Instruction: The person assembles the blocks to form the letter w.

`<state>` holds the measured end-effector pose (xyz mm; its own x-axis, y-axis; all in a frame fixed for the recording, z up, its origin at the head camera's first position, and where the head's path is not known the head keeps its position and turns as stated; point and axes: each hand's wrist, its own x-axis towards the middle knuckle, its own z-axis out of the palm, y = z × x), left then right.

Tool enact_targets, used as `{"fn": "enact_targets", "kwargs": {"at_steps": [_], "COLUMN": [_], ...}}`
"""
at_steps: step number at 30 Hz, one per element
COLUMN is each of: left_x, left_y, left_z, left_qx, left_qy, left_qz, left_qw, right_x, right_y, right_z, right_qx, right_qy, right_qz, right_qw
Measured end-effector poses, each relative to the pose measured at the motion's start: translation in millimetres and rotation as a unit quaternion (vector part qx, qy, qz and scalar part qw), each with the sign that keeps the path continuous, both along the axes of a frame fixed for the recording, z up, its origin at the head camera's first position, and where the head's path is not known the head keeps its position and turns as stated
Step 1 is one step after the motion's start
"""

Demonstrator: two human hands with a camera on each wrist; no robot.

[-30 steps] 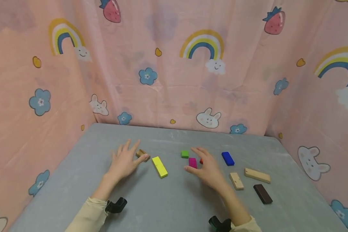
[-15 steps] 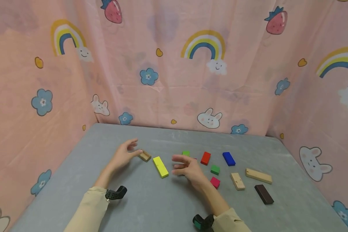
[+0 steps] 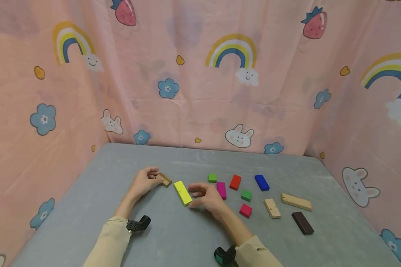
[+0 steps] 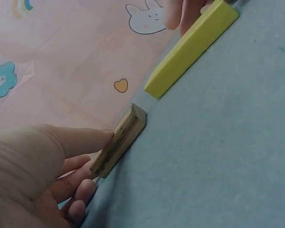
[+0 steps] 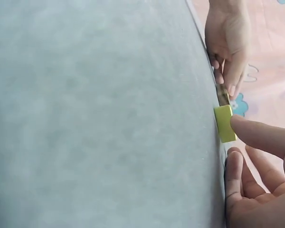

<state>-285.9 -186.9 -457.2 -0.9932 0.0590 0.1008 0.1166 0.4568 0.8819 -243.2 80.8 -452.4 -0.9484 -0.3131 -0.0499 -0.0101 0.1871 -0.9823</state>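
Observation:
At the left, my left hand point(image 3: 145, 181) pinches the near end of a small brown wooden block point(image 3: 166, 180), thumb on its top and fingers around the end. The wooden block point(image 4: 121, 140) lies on the table with a darker band along its side. To its right lies a yellow block point(image 3: 183, 193), long and flat-sided. My right hand point(image 3: 205, 198) hovers at the right side of this yellow block, thumb and fingers apart. In the right wrist view the thumb is close to the yellow block point(image 5: 224, 124); whether it touches cannot be told.
Right of the right hand lie a magenta block point(image 3: 221, 190), a light green block point(image 3: 212, 178), a red block point(image 3: 235, 182), a green block point(image 3: 246, 195) and a crimson block point(image 3: 245, 210). Farther right are a blue block point(image 3: 262, 182), pale wooden blocks point(image 3: 296, 201) and a dark brown block point(image 3: 302, 223).
The right hand has moved left from the magenta and red blocks to beside the yellow block. The left hand's spread fingers have drawn in onto the brown wooden block.

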Motion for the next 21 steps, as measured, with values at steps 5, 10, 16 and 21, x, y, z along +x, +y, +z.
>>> {"fn": "enact_targets", "kwargs": {"at_steps": [5, 10, 16, 21], "left_x": [-0.2, -2.0, -3.6, -3.3], "left_y": [1.9, 3.2, 4.0, 4.0], "left_z": [-3.2, -2.6, -4.0, -5.5], "left_qx": [-0.016, -0.028, -0.027, -0.032], "left_qy": [0.017, 0.028, 0.039, 0.048], "left_qz": [0.013, 0.015, 0.016, 0.014], "left_qw": [0.9996, 0.9991, 0.9988, 0.9982], "right_x": [-0.4, -0.9, 0.1, 2.7], "right_y": [-6.7, -15.3, -20.8, -20.9], "right_z": [1.1, 0.0, -0.6, -0.9], "right_qx": [0.039, 0.055, 0.077, 0.089], "right_qy": [0.004, 0.018, 0.037, 0.039], "right_qz": [-0.018, -0.050, -0.068, -0.044], "right_qw": [0.9991, 0.9971, 0.9940, 0.9943]}}
